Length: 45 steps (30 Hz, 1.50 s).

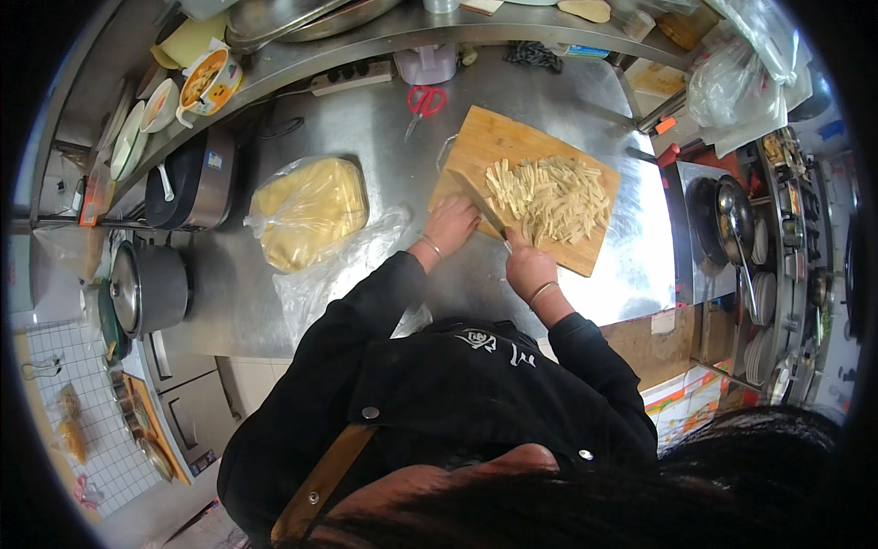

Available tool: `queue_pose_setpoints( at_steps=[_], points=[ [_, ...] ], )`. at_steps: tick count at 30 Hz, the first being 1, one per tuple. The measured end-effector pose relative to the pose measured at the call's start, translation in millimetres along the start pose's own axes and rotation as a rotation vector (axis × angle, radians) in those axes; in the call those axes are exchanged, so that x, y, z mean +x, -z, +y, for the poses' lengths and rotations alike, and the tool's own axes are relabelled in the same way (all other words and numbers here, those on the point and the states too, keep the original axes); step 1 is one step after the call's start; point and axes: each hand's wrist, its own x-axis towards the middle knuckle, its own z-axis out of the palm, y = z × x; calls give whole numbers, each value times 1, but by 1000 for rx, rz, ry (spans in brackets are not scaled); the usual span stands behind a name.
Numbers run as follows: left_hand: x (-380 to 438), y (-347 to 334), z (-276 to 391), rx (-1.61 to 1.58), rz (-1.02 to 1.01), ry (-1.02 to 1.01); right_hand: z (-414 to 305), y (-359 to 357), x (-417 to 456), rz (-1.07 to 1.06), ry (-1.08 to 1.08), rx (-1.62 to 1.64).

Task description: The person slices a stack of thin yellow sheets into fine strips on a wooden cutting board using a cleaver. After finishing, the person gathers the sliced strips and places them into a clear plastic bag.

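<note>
My right hand [531,269] grips the handle of a kitchen knife [485,206], whose wide blade slants up and left over a wooden cutting board [480,137]. My left hand [453,223] rests at the board's lower left edge, close to the blade; whether something lies under its fingers is hidden. Right of the blade, a heap of pale yellow cut strips [559,199] covers much of the board. To the left on the steel table [384,178] lies a clear plastic bag holding a block of pale yellow sheets [312,206], with crumpled clear plastic [343,274] beside it.
Red-handled scissors [426,103] lie behind the board's left side. A power strip [351,77] sits at the table's back, under a steel shelf [384,38] with bowls. At left are a rice cooker [199,178] and a lidded pot [154,288]; at right, a wok [730,213].
</note>
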Motion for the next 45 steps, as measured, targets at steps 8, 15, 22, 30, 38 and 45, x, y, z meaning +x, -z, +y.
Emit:
queue_pose_setpoints(
  at_steps=[8,15,22,30,38,45],
  points=[
    [-5,-8,-13,-34,-137,-33,-22,-15,-5,-122,-92,-10],
    [-11,-16,-13,-78,24,-76,-26,-40,5,-70,-130,80],
    [-13,-23,-18,-85,-107,-14,-20,-28,44,-90,-89,100],
    [-17,-35,-16,-75,127,-80,-17,-4,11,-270,-132,19],
    [-16,-31,-8,-58,99,-18,-7,-31,49,-100,-16,106],
    [-24,-41,-15,-156,50,43,-7,-4,16,-152,-1,33]
  ],
)
